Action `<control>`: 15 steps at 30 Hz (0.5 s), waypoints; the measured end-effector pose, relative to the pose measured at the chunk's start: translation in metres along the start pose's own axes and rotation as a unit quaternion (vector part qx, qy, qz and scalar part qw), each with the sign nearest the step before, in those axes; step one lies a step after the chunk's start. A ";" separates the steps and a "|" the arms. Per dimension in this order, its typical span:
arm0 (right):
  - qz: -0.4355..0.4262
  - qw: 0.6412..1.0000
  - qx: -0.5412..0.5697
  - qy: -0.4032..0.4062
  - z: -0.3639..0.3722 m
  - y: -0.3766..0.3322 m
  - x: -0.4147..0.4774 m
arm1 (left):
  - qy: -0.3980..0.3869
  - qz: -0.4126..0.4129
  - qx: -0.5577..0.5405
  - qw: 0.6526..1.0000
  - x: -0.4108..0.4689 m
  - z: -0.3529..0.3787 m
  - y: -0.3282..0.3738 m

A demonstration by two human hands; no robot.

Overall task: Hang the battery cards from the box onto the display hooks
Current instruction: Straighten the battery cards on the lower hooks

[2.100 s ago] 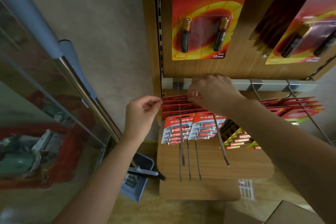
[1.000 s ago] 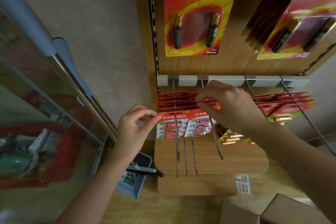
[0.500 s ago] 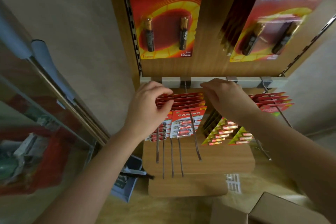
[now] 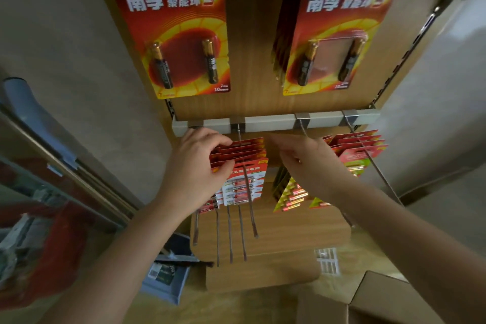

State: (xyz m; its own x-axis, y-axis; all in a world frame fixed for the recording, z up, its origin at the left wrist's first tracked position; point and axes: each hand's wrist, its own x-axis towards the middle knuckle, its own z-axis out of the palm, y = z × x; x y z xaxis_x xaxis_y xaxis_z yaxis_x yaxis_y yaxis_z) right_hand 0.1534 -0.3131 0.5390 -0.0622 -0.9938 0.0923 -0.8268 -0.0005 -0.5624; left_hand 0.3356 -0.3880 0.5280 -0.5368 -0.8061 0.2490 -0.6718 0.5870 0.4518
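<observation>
Left hand point(image 4: 194, 168) curls at the left edge of the red battery cards point(image 4: 256, 179), thumb below and fingers above pinching the stack. My right hand point(image 4: 305, 163) reaches in from the other side with its fingers bent toward the stack's right edge; the blur keeps me from telling whether it grips anything. The cards hang between my hands on a long thin metal wire hook point(image 4: 253, 223) that runs through their slots and pokes out below them. Under my right hand hang small yellow-green battery packs point(image 4: 292, 194), and just past it is a second bunch of red cards point(image 4: 352, 144). Just above my fingers runs the pale grey metal rail point(image 4: 271, 122) carrying the hooks. Higher up on the brown wooden back panel point(image 4: 252, 60) hang large red-and-yellow two-battery cards point(image 4: 181, 42). Far below my right forearm sits a brown cardboard box point(image 4: 389, 300).
</observation>
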 end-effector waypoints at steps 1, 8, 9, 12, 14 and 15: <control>0.001 1.000 0.004 0.020 -0.006 0.000 -0.007 | 0.015 0.000 -0.013 1.000 -0.002 -0.001 0.008; 0.047 0.992 0.002 0.120 -0.057 0.048 -0.060 | -0.027 0.026 -0.072 0.997 -0.003 0.010 0.080; 0.055 0.990 -0.003 0.129 -0.063 0.059 -0.063 | -0.041 0.028 -0.061 0.997 -0.001 0.014 0.087; 0.083 0.988 -0.032 0.123 -0.073 0.093 -0.059 | -0.055 0.021 -0.023 0.998 0.008 0.027 0.100; 0.077 0.989 -0.058 0.108 -0.078 0.112 -0.054 | -0.044 0.011 -0.004 0.999 0.017 0.037 0.103; 0.070 0.990 -0.071 0.098 -0.080 0.120 -0.053 | -0.041 0.003 0.002 0.999 0.020 0.043 0.104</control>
State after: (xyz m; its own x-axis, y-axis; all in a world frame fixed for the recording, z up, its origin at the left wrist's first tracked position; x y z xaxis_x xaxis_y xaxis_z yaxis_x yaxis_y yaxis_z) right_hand 0.0128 -0.2517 0.5321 -0.2771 -0.9423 0.1876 -0.8719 0.1646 -0.4612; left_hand 0.2330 -0.3400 0.5436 -0.5802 -0.7943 0.1804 -0.6708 0.5916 0.4472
